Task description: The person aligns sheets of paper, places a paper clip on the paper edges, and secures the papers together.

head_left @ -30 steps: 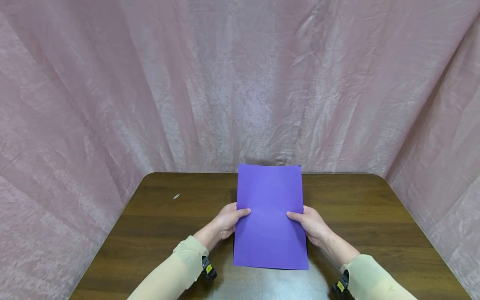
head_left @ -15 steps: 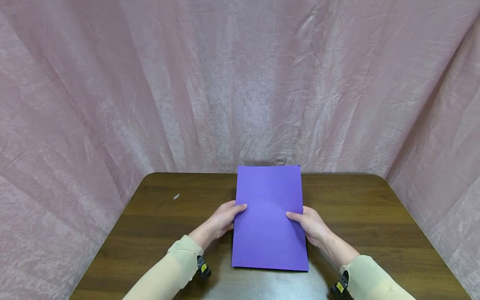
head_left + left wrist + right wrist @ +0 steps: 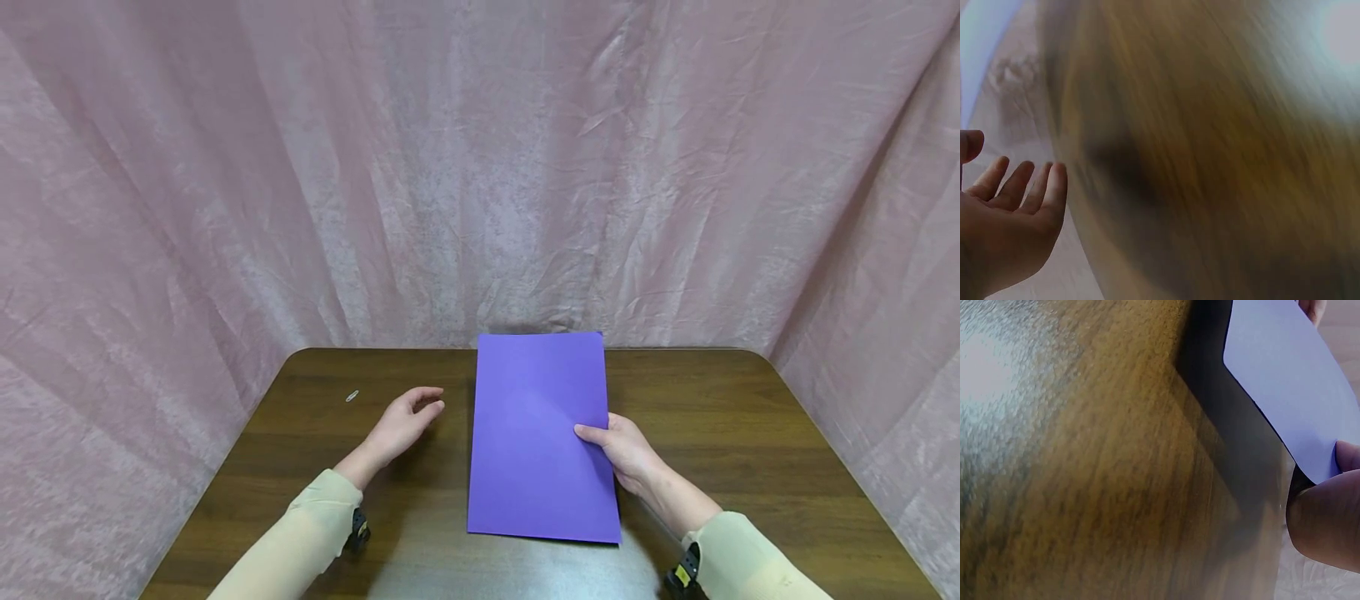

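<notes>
A purple sheet of paper [image 3: 536, 467] is held above the table by my right hand [image 3: 630, 454], whose thumb lies on top of the right edge while the other fingers are hidden beneath. The right wrist view shows the same paper [image 3: 1285, 381] tilted over its dark shadow, with the right hand [image 3: 1329, 519] gripping its side. To the left of the sheet, my left hand [image 3: 399, 425] is apart from it, fingers relaxed and holding nothing. Its spread, slightly bent fingers appear in the left wrist view, where the hand [image 3: 1016, 225] is over the table's edge line. Whether several sheets are stacked cannot be told.
A small pale paper clip [image 3: 352, 396] lies on the brown wooden table [image 3: 697, 400], left of my left hand. Pink curtains [image 3: 480, 167] hang behind the table and along both sides. Light glares off the near part of the tabletop.
My left hand has let go of the paper's left edge and moved left, away from it. The right hand keeps its grip, and the paper has barely shifted.
</notes>
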The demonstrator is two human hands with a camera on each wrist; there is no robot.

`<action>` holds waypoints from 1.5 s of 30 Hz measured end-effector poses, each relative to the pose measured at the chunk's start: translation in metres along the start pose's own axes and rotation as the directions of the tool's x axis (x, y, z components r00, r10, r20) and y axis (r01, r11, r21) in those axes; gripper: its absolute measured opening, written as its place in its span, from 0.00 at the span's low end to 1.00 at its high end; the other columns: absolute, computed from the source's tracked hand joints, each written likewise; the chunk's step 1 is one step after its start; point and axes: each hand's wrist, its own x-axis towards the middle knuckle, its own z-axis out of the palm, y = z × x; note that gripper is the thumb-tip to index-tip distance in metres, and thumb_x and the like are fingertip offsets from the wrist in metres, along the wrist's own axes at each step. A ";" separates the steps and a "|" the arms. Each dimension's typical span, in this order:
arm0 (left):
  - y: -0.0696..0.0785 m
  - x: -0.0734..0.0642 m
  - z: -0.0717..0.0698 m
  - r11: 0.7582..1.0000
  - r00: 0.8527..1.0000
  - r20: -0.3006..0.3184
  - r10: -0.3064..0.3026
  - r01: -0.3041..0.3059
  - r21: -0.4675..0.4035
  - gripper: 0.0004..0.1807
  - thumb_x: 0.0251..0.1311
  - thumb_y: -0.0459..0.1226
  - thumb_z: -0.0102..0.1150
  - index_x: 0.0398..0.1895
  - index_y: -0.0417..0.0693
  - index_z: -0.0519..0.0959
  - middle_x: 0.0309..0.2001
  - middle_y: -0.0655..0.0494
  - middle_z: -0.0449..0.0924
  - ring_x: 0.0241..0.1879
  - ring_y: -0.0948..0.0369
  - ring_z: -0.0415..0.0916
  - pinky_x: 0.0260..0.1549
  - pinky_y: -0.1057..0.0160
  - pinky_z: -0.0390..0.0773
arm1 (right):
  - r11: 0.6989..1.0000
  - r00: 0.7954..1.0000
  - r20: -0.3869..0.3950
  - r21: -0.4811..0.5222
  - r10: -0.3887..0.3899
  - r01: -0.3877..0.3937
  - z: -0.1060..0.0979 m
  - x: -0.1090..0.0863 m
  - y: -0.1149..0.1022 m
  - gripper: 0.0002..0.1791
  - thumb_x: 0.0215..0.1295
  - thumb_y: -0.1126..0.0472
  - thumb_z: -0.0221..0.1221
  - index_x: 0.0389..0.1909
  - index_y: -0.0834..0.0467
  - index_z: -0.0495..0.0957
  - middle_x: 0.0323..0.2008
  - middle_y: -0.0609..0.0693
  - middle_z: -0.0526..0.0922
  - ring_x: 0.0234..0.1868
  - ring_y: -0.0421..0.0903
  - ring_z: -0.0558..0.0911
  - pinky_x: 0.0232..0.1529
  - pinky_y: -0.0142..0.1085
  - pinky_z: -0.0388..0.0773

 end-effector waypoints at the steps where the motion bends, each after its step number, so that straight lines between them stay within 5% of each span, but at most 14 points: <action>1: -0.002 -0.001 -0.004 0.998 1.000 -0.017 0.017 -0.016 0.061 0.24 0.74 0.43 0.59 0.67 0.43 0.75 0.62 0.45 0.78 0.60 0.48 0.76 0.58 0.47 0.76 | 1.000 1.000 -0.002 -0.002 0.000 0.000 0.000 0.000 0.000 0.17 0.71 0.64 0.61 0.56 0.69 0.75 0.34 0.53 0.88 0.34 0.47 0.87 0.35 0.41 0.84; 5: -0.014 -0.004 -0.020 0.967 0.996 -0.047 0.073 -0.059 0.247 0.24 0.73 0.43 0.59 0.67 0.44 0.76 0.63 0.46 0.78 0.64 0.49 0.73 0.63 0.46 0.71 | 1.000 1.000 -0.003 0.002 0.003 -0.003 0.000 0.000 0.000 0.17 0.71 0.64 0.61 0.55 0.69 0.75 0.34 0.53 0.88 0.34 0.47 0.87 0.35 0.41 0.84; 10: -0.026 -0.007 -0.036 0.879 0.985 -0.056 0.162 -0.118 0.462 0.25 0.72 0.42 0.60 0.68 0.42 0.75 0.69 0.42 0.72 0.69 0.42 0.66 0.66 0.39 0.65 | 1.000 1.000 0.002 0.018 0.001 -0.001 -0.001 -0.001 -0.001 0.15 0.71 0.65 0.61 0.54 0.68 0.76 0.34 0.53 0.88 0.34 0.47 0.87 0.35 0.41 0.84; 19: -0.043 -0.014 -0.057 0.754 0.982 -0.057 0.183 -0.103 0.649 0.32 0.72 0.46 0.60 0.75 0.46 0.68 0.76 0.42 0.63 0.75 0.38 0.53 0.70 0.31 0.50 | 1.000 1.000 0.005 0.024 -0.007 0.007 -0.003 -0.001 -0.001 0.15 0.71 0.65 0.61 0.54 0.68 0.76 0.34 0.52 0.88 0.34 0.47 0.87 0.36 0.41 0.84; 30: -0.058 -0.024 -0.082 0.685 0.992 -0.048 0.118 -0.046 0.727 0.37 0.73 0.54 0.56 0.79 0.48 0.63 0.78 0.41 0.57 0.76 0.36 0.48 0.69 0.28 0.39 | 1.000 1.000 -0.007 0.004 -0.007 0.007 -0.004 -0.001 0.000 0.17 0.71 0.64 0.61 0.55 0.69 0.74 0.34 0.53 0.88 0.34 0.47 0.87 0.35 0.41 0.84; 45: -0.072 -0.035 -0.107 0.643 0.998 -0.044 0.042 0.006 0.766 0.42 0.72 0.60 0.52 0.80 0.46 0.60 0.78 0.36 0.54 0.75 0.32 0.45 0.67 0.24 0.38 | 1.000 1.000 -0.008 -0.004 0.005 -0.005 -0.004 0.000 0.000 0.19 0.72 0.63 0.61 0.57 0.70 0.73 0.34 0.53 0.88 0.34 0.47 0.87 0.35 0.41 0.84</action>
